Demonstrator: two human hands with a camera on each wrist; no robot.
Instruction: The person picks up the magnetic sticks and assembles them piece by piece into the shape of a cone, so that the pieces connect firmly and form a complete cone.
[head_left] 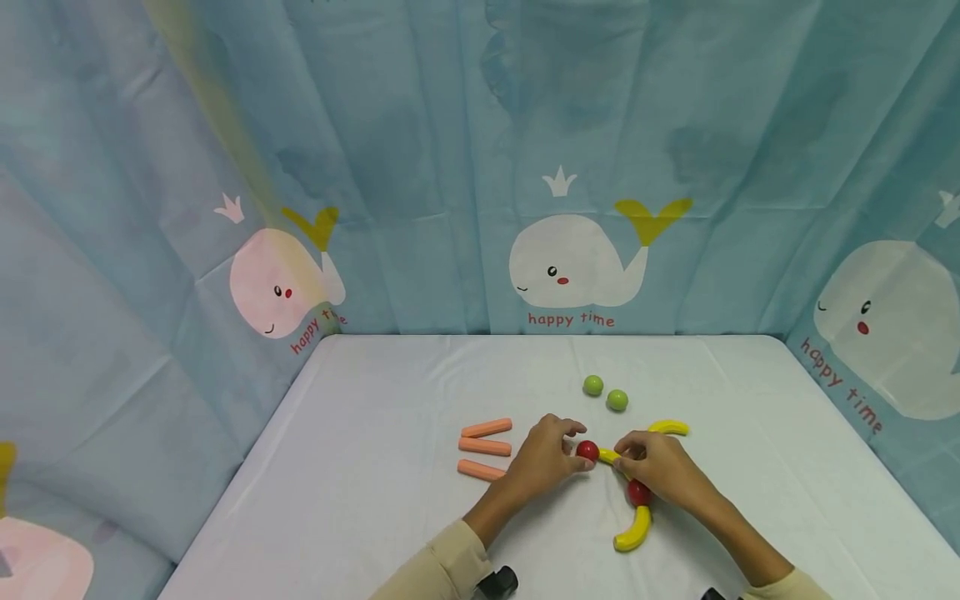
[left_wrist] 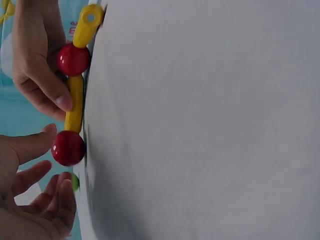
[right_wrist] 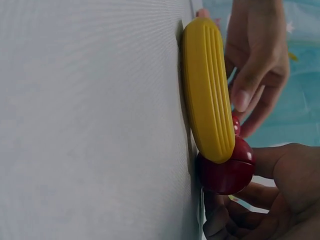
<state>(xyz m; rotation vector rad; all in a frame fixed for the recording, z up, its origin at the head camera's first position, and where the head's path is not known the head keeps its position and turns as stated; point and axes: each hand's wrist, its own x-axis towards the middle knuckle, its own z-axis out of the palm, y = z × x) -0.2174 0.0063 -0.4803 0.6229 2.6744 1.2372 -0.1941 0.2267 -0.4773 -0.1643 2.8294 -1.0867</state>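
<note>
A row of toy pieces lies on the white table: a red ball (head_left: 588, 452), a yellow toy banana (left_wrist: 74, 102), a second red ball (head_left: 639, 492) and another yellow toy banana (head_left: 633, 530), end to end. My right hand (head_left: 660, 468) pinches the middle banana, its thumb on the near side. My left hand (head_left: 545, 461) is around the left red ball. Its thumb is close to the ball, and its other fingers stand apart from it; contact is unclear. In the right wrist view, the near banana (right_wrist: 207, 90) meets the second ball (right_wrist: 227, 172).
Several orange sticks, one of them an orange stick (head_left: 484, 447), lie left of my left hand. Behind the hands sit two green balls, a green ball (head_left: 593, 385) and a green ball (head_left: 617, 400). Another yellow banana (head_left: 669, 427) lies beyond my right hand. Blue curtains (head_left: 420, 167) surround the table.
</note>
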